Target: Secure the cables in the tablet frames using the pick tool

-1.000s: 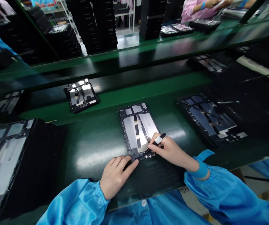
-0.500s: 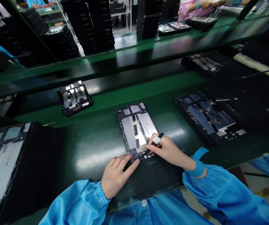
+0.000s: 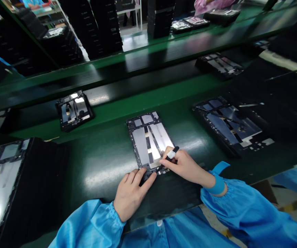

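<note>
An open tablet frame (image 3: pixel 148 139) with silver plates lies on the green bench in front of me. My right hand (image 3: pixel 183 165) is closed around a thin black tool (image 3: pixel 169 156), its tip touching the frame's near edge. My left hand (image 3: pixel 131 193) lies on the bench with its fingers stretched forward, the fingertips pressing the frame's near left corner. Both arms wear blue sleeves, and a blue strap circles my right wrist.
A similar frame (image 3: pixel 229 120) lies to the right, another (image 3: pixel 73 109) rides the conveyor at the back left, and a third (image 3: pixel 219 65) is farther right. A black tray stack holding frames (image 3: pixel 6 182) sits at my left. Dark tray stacks (image 3: pixel 104 24) stand behind.
The frame on the conveyor has drifted left. My hands stay on the tablet frame; the left fingers have crept slightly forward and the view has shifted a little.
</note>
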The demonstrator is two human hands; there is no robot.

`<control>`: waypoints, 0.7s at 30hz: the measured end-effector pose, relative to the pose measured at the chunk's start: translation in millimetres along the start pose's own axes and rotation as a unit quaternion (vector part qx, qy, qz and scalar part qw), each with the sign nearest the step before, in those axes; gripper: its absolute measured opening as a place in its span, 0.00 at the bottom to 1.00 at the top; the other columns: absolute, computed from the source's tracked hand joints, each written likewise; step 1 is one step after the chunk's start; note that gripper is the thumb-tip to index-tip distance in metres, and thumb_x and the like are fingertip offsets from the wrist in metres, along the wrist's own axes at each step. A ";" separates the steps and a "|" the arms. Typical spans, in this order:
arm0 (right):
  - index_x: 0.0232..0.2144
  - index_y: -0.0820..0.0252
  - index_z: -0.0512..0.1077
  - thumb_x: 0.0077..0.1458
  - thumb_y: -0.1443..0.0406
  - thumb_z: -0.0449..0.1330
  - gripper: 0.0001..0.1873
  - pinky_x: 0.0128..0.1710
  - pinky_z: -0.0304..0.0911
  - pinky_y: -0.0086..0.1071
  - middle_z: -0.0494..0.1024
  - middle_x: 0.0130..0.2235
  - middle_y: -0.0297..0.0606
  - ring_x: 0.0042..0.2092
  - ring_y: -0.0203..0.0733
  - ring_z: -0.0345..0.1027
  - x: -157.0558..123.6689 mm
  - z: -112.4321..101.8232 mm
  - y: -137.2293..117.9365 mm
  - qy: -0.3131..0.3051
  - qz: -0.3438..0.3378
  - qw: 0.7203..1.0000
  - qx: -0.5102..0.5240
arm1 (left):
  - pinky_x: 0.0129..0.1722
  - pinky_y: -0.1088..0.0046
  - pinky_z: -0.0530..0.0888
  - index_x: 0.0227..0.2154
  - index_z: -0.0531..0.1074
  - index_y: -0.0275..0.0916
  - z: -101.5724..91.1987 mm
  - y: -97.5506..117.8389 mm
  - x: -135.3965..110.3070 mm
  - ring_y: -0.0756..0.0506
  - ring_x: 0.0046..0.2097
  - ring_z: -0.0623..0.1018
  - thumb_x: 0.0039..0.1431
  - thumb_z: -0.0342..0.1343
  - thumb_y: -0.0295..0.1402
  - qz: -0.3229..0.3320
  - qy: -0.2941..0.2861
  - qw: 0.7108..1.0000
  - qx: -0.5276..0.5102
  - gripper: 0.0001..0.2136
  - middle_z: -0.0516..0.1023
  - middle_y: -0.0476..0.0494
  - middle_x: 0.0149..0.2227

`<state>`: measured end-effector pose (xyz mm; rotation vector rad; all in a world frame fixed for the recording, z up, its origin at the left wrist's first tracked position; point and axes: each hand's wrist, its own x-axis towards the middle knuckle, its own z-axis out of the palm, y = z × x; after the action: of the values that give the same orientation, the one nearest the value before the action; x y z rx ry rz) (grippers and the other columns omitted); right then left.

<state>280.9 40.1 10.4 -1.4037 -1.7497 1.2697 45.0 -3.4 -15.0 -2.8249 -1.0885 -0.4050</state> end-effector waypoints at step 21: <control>0.36 0.55 0.69 0.57 0.51 0.62 0.15 0.27 0.71 0.33 0.79 0.30 0.37 0.25 0.41 0.75 0.8 10.0 50.9 0.347 -0.016 0.920 0.182 | 0.48 0.65 0.70 0.50 0.72 0.36 47.3 -86.3 121.7 0.44 0.51 0.74 0.69 0.45 0.40 -0.109 0.081 0.988 -0.071 0.17 0.74 0.42 0.50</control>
<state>293.5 37.8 -39.9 -1.3629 -0.9923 0.8581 83.9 147.7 -28.0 -2.7371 -1.3885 -0.7449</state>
